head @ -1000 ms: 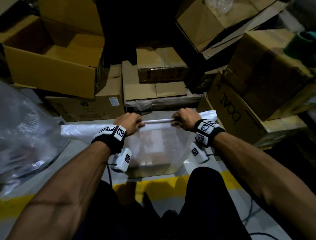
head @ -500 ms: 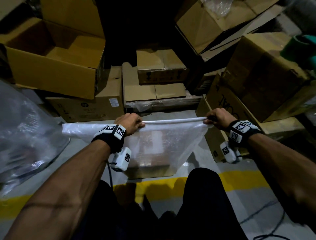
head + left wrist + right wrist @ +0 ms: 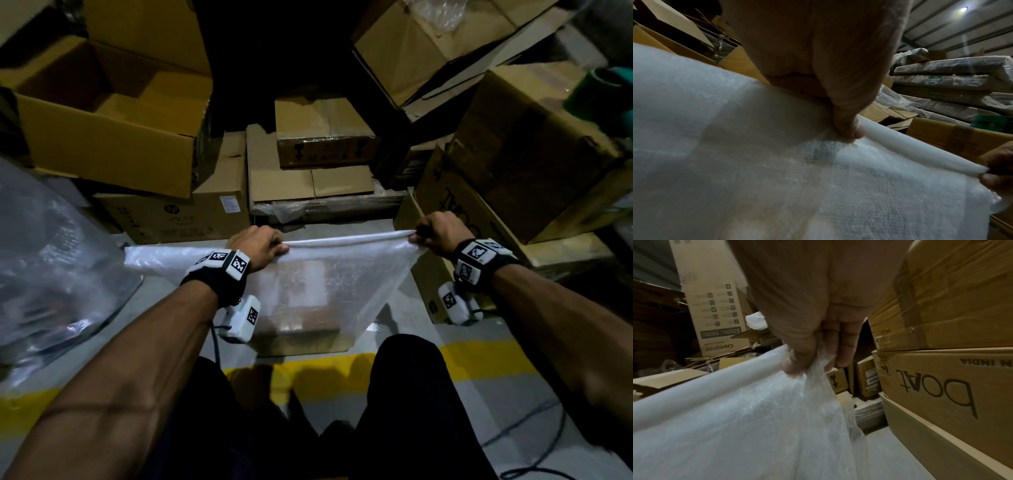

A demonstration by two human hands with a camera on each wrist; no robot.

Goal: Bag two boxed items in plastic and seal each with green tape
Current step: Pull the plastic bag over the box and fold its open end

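Between both hands (image 3: 260, 245) (image 3: 435, 231), bubbly translucent plastic bag (image 3: 329, 284) stretches taut.

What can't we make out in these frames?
- Boxed item: head view, only a brown shape through the cloudy plastic bag; labels unreadable.
- Left hand fingertips: head view, curled under the bag's rolled edge.
- Right hand: left wrist view, cut off by the frame edge.
- Green tape roll: head view, blurred and cut by the right edge.
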